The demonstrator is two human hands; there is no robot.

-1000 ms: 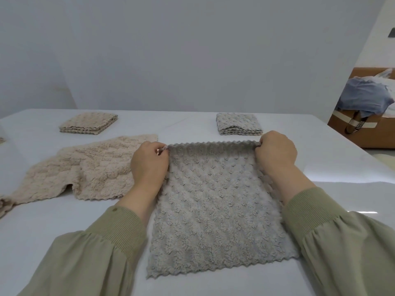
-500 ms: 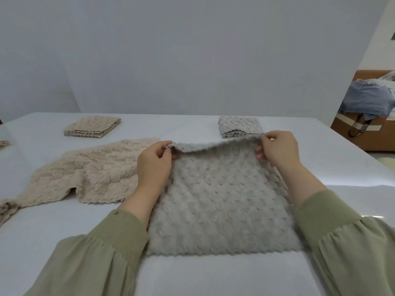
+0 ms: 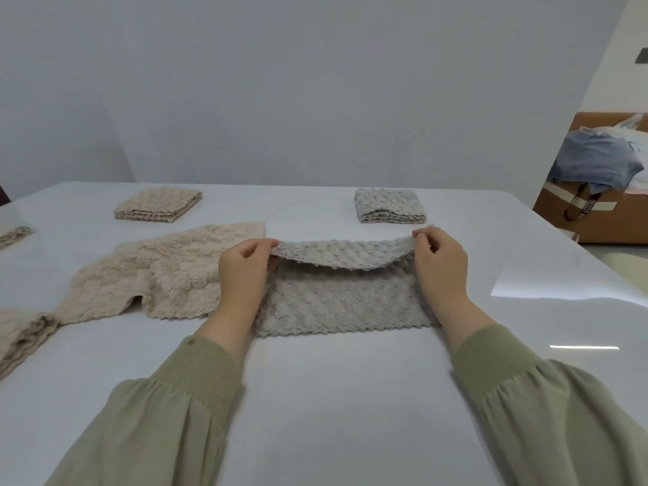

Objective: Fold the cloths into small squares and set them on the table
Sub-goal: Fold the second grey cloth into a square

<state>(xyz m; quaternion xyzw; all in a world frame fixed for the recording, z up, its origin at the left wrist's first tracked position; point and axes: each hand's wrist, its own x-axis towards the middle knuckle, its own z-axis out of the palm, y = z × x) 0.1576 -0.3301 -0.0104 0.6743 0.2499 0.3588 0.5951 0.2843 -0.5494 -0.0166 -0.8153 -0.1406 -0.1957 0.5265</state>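
A grey textured cloth (image 3: pixel 345 303) lies on the white table (image 3: pixel 350 398) in front of me. My left hand (image 3: pixel 243 271) pinches its far left corner and my right hand (image 3: pixel 440 261) pinches its far right corner. The far edge is raised off the table and sags between my hands, over the part that still lies flat. A beige cloth (image 3: pixel 164 275) lies spread out to the left, touching my left hand's side. A folded grey square (image 3: pixel 389 206) sits behind, and a folded beige square (image 3: pixel 159 205) at the back left.
More beige cloth (image 3: pixel 21 331) is bunched at the left edge, and another folded piece (image 3: pixel 14 235) shows at the far left. A brown box with blue fabric and a bag (image 3: pixel 603 177) stands beyond the table's right side. A grey wall rises behind the table.
Both hands have lifted the grey cloth's far edge off the table and drawn it towards me, so the flat visible part is shorter. The other cloths have not moved.
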